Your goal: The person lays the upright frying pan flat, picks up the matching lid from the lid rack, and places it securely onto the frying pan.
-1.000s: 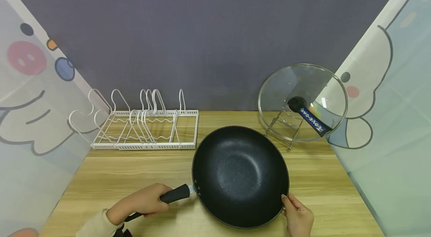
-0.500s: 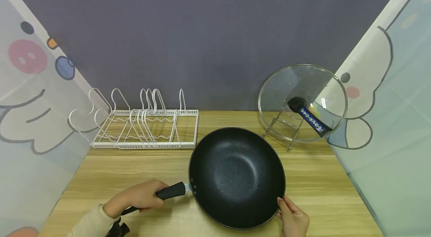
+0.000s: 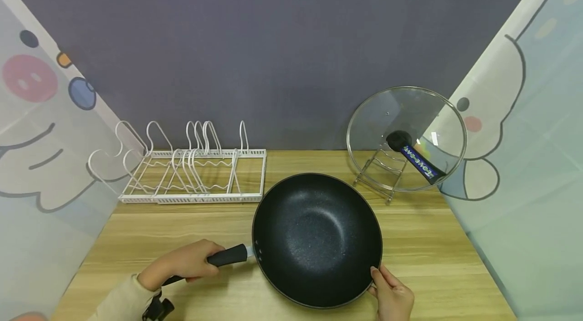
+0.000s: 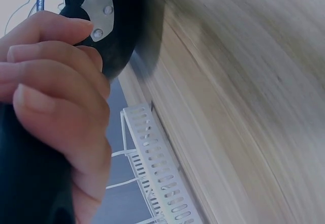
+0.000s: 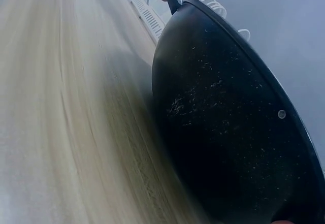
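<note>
Grey backdrop (image 3: 291, 47), wood-grained bench (image 3: 437, 250); left hand (image 3: 196, 260) and right hand (image 3: 392, 293) grip the pan (image 3: 316, 240)! Right-wrist view catches its flecked underside (image 5: 213, 107) (head view doesn't).

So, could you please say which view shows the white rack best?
The head view: it shows the whole rack unblocked. The left wrist view gives only one stretch of it, up close; the right wrist view, small parts behind the pan.

Left hand (image 3: 193, 261), bare, fingers (image 4: 66, 87) curled in a grip; left forearm in beige cloth sleeve (image 3: 125, 301), slanting in from lower left; right hand (image 3: 393, 296), bare, thumb (image 3: 380, 279) uppermost, pinching against opposed fingers, entering from lower edge
</note>
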A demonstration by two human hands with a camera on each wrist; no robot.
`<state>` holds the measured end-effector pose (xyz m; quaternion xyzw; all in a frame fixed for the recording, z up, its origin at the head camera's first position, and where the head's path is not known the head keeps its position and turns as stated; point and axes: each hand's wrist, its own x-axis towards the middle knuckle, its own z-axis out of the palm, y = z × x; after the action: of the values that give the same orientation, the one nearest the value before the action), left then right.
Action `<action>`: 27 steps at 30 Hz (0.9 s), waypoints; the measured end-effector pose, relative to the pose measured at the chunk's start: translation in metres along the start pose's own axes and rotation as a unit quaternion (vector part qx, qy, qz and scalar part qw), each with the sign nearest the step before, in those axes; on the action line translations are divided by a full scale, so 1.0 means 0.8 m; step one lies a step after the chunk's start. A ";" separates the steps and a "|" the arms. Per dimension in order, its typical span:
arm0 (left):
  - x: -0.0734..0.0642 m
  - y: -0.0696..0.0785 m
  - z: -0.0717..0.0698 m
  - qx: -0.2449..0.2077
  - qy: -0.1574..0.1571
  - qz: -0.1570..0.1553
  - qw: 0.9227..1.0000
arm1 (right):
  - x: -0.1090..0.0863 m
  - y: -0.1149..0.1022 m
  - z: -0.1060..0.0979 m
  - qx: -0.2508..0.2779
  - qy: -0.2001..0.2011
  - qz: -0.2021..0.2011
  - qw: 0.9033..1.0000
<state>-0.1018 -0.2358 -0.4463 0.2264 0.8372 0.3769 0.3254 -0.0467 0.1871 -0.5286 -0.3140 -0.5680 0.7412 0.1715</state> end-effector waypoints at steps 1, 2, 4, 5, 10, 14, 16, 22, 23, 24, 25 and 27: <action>0.000 0.000 -0.001 -0.002 -0.002 0.000 1.000 | 0.005 0.008 -0.004 0.012 -0.008 -0.009 1.000; -0.001 0.000 -0.001 -0.005 -0.004 0.001 1.000 | 0.010 0.017 -0.006 0.012 -0.005 -0.010 1.000; -0.001 0.000 -0.002 -0.010 -0.007 0.001 1.000 | 0.020 0.032 -0.011 0.013 0.003 -0.010 1.000; -0.001 0.000 -0.002 -0.011 -0.008 0.001 1.000 | 0.023 0.036 -0.013 0.007 0.010 -0.007 1.000; -0.001 0.001 -0.002 -0.011 -0.007 -0.004 1.000 | 0.030 0.043 -0.015 -0.017 0.033 0.008 0.999; 0.000 0.000 -0.002 -0.007 -0.005 -0.004 1.000 | 0.026 0.041 -0.015 -0.034 0.031 0.019 0.999; 0.000 -0.002 -0.002 -0.006 -0.004 -0.003 1.000 | 0.011 0.020 -0.010 -0.041 0.019 0.030 0.999; 0.000 -0.005 -0.003 -0.011 -0.002 -0.003 1.000 | -0.004 -0.003 -0.008 -0.047 -0.019 0.041 0.998; 0.000 -0.005 -0.003 -0.009 0.000 -0.005 1.000 | 0.004 0.007 -0.013 -0.047 -0.023 0.039 0.998; 0.000 -0.005 -0.003 -0.007 0.001 -0.005 1.000 | 0.012 0.016 -0.019 -0.045 -0.035 0.031 0.998; 0.000 -0.005 -0.003 -0.003 0.003 -0.006 1.000 | 0.019 0.024 -0.024 -0.045 -0.039 0.030 0.998; 0.000 -0.005 -0.003 0.002 0.006 -0.009 1.000 | 0.027 0.032 -0.029 -0.049 -0.040 0.031 0.998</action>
<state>-0.1040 -0.2391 -0.4483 0.2176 0.8418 0.3736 0.3231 -0.0449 0.2094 -0.5625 -0.3099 -0.6000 0.7293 0.1098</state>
